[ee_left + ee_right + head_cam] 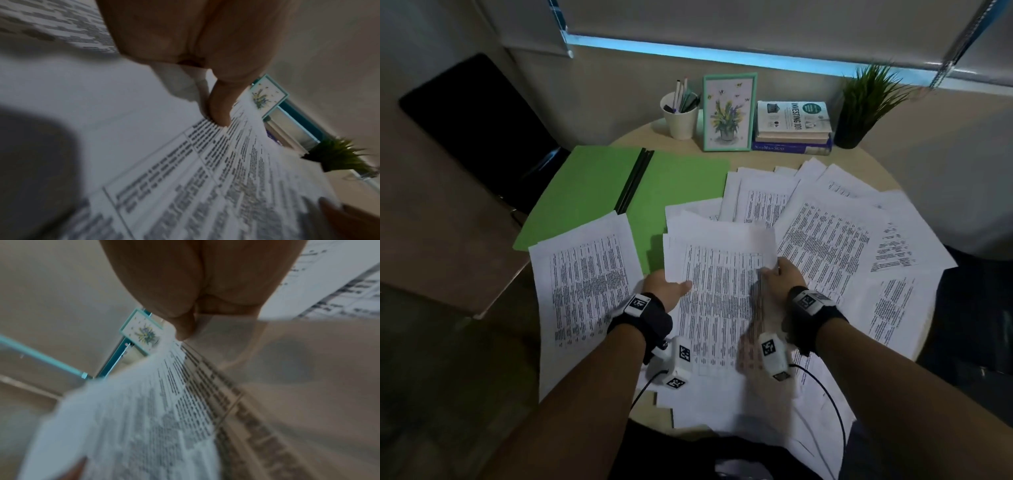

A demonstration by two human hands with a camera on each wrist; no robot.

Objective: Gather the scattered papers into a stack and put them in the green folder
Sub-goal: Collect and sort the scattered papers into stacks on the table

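Printed white papers [825, 236] lie scattered over the round table. In the middle, a small bundle of sheets [719, 260] is raised off the pile, held at both side edges. My left hand [671, 289] pinches its left edge, thumb on top [219, 104]. My right hand [780, 274] pinches the right edge, thumb over the paper [185, 327]. The green folder [592, 192] lies open at the back left. A separate printed sheet [585, 284] covers the folder's near corner.
At the back of the table stand a white pen cup [680, 116], a framed flower picture [729, 111], a stack of books [792, 128] and a potted plant [866, 106]. A dark chair [476, 116] is at the left. Papers overhang the table's near edge.
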